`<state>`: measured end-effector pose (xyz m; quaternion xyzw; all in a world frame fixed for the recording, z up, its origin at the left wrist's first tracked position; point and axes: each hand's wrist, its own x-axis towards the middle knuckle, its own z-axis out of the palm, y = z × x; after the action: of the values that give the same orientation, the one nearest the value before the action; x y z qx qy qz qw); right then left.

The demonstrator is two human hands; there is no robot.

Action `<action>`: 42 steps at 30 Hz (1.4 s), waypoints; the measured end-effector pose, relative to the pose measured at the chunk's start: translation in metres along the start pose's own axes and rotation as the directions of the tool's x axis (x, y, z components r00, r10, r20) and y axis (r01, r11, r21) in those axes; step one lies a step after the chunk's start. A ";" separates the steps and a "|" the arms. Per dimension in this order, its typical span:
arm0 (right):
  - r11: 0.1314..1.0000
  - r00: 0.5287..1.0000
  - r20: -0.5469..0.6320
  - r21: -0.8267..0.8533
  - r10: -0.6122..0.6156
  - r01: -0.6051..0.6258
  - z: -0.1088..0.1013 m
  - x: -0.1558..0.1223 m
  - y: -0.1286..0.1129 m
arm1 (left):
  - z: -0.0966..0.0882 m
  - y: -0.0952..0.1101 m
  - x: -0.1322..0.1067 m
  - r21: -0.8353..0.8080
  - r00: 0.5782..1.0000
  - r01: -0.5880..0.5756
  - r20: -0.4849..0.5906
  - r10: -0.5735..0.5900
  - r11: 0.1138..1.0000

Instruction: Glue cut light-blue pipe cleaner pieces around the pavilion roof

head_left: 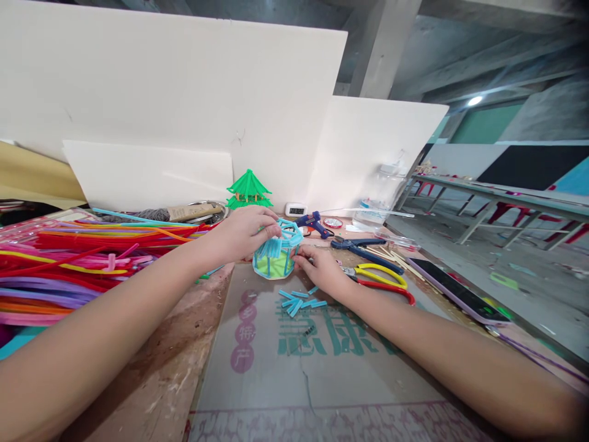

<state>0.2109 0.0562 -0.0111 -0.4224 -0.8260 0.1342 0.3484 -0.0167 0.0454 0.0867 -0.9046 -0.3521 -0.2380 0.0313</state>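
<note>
A small model pavilion point(275, 267) made of light-blue pipe-cleaner pieces stands upright on a round green base with a pale rim. Its open top is a ring of blue strips, with a row of short pieces along the front left. My left hand point(253, 232) reaches over the top from the left, thumb and fingers closed at its upper edge; the fingertips are partly hidden. Low on the right side, my right hand point(317, 265) pinches the model near a post. Several short blue pipe-cleaner pieces point(299, 302) lie loose on the mat just in front.
Bundles of coloured pipe cleaners point(78, 270) cover the left side. Behind the model are a green pagoda-like roof point(249, 189), a small digital clock point(296, 210) and a glue gun point(315, 224). Pliers point(368, 253), yellow-and-red-handled cutters point(384, 279) and a phone point(455, 290) lie right.
</note>
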 end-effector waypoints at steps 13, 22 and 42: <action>1.000 1.000 0.006 0.017 0.023 -0.023 -0.001 0.000 -0.003 | 0.000 0.002 -0.002 -0.034 0.999 0.043 0.010 -0.043 0.998; 0.997 0.997 -0.011 0.037 0.070 -0.070 0.002 0.003 0.006 | -0.043 -0.019 -0.009 -0.085 0.925 0.355 -0.113 -0.363 0.931; 0.998 1.000 0.006 -0.050 0.031 -0.031 0.000 0.001 0.001 | -0.051 -0.030 -0.013 -0.205 0.915 0.348 -0.140 -0.379 0.915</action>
<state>0.2115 0.0575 -0.0112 -0.4432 -0.8236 0.1204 0.3329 -0.0653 0.0488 0.1229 -0.7975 -0.4880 -0.3491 -0.0626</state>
